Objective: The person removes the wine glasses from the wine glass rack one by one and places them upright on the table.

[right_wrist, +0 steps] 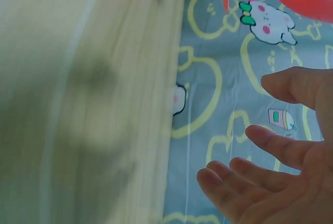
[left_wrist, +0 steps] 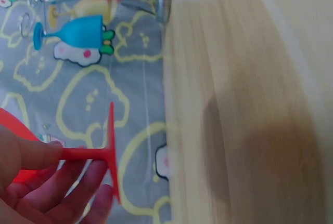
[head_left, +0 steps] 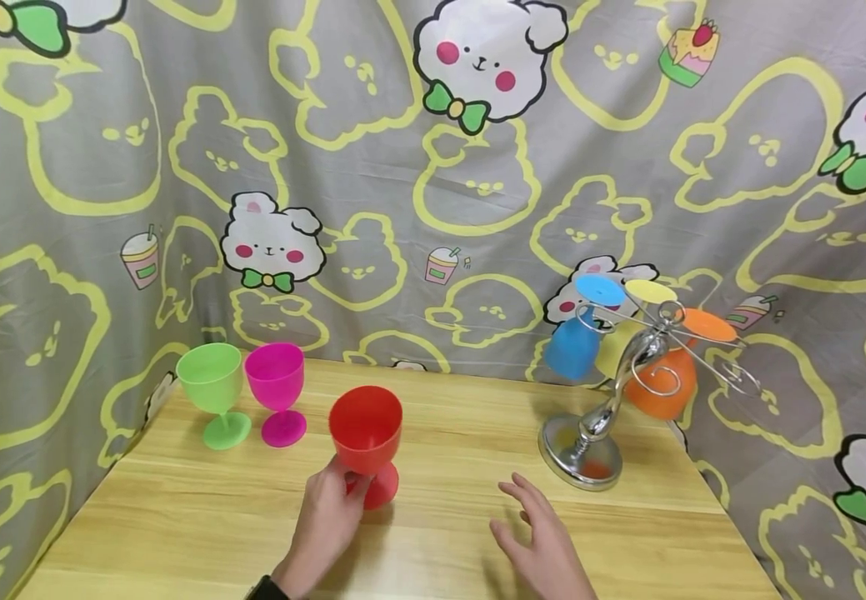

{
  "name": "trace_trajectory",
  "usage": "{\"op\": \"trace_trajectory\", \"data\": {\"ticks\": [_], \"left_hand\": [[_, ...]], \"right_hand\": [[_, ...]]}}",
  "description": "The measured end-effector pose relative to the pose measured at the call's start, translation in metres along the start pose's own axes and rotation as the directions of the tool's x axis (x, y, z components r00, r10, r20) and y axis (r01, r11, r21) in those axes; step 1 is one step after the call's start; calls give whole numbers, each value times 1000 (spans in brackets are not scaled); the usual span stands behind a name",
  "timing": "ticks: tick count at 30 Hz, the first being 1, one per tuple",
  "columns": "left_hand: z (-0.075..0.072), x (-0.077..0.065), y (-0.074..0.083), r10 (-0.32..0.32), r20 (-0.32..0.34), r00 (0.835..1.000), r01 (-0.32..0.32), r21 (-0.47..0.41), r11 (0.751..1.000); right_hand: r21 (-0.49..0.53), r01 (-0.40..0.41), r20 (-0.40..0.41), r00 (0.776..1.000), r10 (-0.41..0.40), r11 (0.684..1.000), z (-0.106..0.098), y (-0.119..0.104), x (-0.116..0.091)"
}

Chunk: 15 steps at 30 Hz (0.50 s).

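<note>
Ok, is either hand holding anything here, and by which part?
The left hand holds the red goblet by its stem. The right hand holds nothing.

A gray cloth (head_left: 395, 179) with yellow shapes (head_left: 478, 227) and white animals (head_left: 478, 79) in green bows (head_left: 475, 114) hangs behind and beside a light wooden table (head_left: 177, 525).

The bowl of the yellow goblet (head_left: 650, 291) is partly hidden behind the chrome rack (head_left: 613, 402); the stem of the red goblet (head_left: 366, 427) is partly covered by the left hand (head_left: 327, 510); a dark wristband (head_left: 267, 590) is cropped by the head view's lower edge.
</note>
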<state>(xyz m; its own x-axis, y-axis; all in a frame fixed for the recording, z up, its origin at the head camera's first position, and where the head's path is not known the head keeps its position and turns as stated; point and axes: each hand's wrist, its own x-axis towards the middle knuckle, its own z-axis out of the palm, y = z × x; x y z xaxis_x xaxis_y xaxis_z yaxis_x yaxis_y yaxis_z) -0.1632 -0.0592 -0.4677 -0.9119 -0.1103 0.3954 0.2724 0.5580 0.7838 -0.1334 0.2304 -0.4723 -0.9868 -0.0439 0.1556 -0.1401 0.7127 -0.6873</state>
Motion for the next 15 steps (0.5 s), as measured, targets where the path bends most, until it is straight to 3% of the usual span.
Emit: {"op": "trace_trajectory", "data": {"ticks": [4, 7, 12, 15], "left_hand": [[-4, 11, -14, 12, 30, 999, -13, 45, 999], [-4, 18, -23, -13, 60, 998, 9, 62, 998], [-2, 27, -37, -68, 140, 988, 60, 66, 996], [0, 29, -44, -102, 173, 980, 93, 64, 994]], "right_hand": [[-99, 80, -17, 997, -82, 992, -3, 15, -4], [-169, 152, -25, 987, -158, 974, -4, 25, -8], [-188, 169, -4, 985, -172, 968, -5, 35, -14], [-186, 139, 11, 990, -139, 973, -7, 37, -17]]}}
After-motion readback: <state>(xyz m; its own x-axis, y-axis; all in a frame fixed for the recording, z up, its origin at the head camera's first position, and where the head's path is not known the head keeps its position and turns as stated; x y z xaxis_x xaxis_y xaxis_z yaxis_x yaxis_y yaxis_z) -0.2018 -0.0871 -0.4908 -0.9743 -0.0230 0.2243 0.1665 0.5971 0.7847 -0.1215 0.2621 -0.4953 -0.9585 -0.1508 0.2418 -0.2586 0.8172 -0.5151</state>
